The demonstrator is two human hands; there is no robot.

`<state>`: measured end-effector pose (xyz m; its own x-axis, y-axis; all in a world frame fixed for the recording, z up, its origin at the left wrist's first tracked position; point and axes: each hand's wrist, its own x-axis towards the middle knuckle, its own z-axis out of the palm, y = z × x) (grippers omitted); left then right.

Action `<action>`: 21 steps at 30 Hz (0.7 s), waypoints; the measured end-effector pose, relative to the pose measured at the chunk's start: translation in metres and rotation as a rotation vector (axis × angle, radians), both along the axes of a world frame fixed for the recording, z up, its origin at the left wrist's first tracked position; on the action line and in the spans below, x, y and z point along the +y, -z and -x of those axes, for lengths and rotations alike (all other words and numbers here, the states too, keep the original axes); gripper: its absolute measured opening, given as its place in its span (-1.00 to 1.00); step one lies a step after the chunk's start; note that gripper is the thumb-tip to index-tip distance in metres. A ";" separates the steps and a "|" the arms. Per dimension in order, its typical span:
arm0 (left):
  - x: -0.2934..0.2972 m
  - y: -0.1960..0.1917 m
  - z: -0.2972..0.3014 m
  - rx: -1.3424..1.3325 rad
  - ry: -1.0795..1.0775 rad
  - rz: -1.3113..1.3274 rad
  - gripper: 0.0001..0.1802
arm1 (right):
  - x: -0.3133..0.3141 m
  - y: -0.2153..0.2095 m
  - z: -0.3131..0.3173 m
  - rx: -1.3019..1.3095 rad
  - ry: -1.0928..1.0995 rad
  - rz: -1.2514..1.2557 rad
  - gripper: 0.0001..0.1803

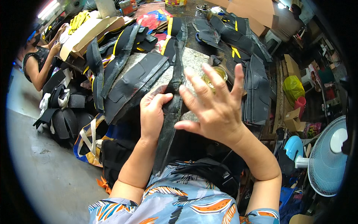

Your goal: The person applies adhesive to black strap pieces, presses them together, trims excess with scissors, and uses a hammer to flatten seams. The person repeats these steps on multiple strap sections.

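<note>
A long black strip, apparently of fabric or leather-like material (168,134), runs from the work table down toward my lap. My left hand (151,117) is closed on its left edge, thumb on top. Over the strip's right side, my right hand (220,112) is raised with its fingers spread and nothing in them. Behind those fingers, a round container with yellowish contents (220,74) is partly hidden. Flat black panels (136,80) lie left of the strip on a speckled stone slab (197,56). More black panels (256,93) are stacked at the right.
Black pieces with yellow edging (123,48) cover the table's far left. A person (37,63) works beyond them. Black parts (65,115) and a blue-and-yellow bag (87,143) sit at lower left. A white fan (328,156) stands at right, near cardboard boxes (293,119).
</note>
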<state>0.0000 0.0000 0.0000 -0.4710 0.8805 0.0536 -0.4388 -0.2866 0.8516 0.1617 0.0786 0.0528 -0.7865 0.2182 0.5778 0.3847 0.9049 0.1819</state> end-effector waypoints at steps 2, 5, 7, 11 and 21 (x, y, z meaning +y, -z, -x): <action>-0.006 -0.006 -0.002 0.000 -0.023 0.000 -0.68 | -0.006 0.001 0.002 -0.009 -0.063 -0.040 -0.27; -0.002 -0.010 -0.023 0.099 -0.049 -0.001 -0.68 | 0.008 -0.011 -0.017 0.021 -0.023 0.054 -0.26; -0.004 -0.013 -0.021 0.183 -0.033 -0.010 -0.69 | 0.015 -0.013 -0.013 0.047 0.103 -0.003 -0.21; -0.003 -0.014 -0.024 0.392 -0.094 -0.006 -0.68 | 0.011 -0.002 -0.007 -0.010 0.050 -0.036 -0.20; 0.042 -0.002 0.007 0.902 -0.390 0.008 -0.67 | 0.041 0.010 -0.048 0.117 -0.012 0.184 -0.40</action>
